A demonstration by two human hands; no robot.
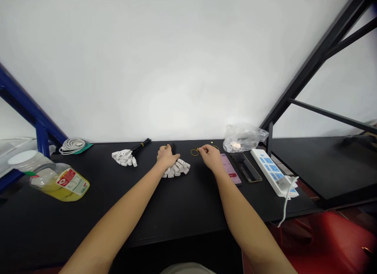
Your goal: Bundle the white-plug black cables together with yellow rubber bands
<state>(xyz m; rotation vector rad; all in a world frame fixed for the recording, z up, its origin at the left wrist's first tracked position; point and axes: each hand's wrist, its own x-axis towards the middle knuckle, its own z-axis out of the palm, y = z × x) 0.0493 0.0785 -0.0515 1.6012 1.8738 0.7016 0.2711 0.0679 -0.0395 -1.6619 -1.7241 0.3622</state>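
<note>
My left hand (167,157) is closed around a bundle of black cables with white plugs (178,168) lying on the black table (182,203). The white plugs fan out to the right of my fist, and the black cable ends poke out behind it. My right hand (209,155) is pinched on a yellow rubber band (194,152) that lies on the table just left of its fingertips. A second bundle of white plugs with black cables (126,156) lies further left, bound near its far end.
A clear plastic bag (244,137) sits at the back right. Two phones (235,168) and a white power strip (273,170) lie right of my right hand. A jar of yellow liquid (50,176) lies on its side at left, a coiled white cable (72,145) behind it.
</note>
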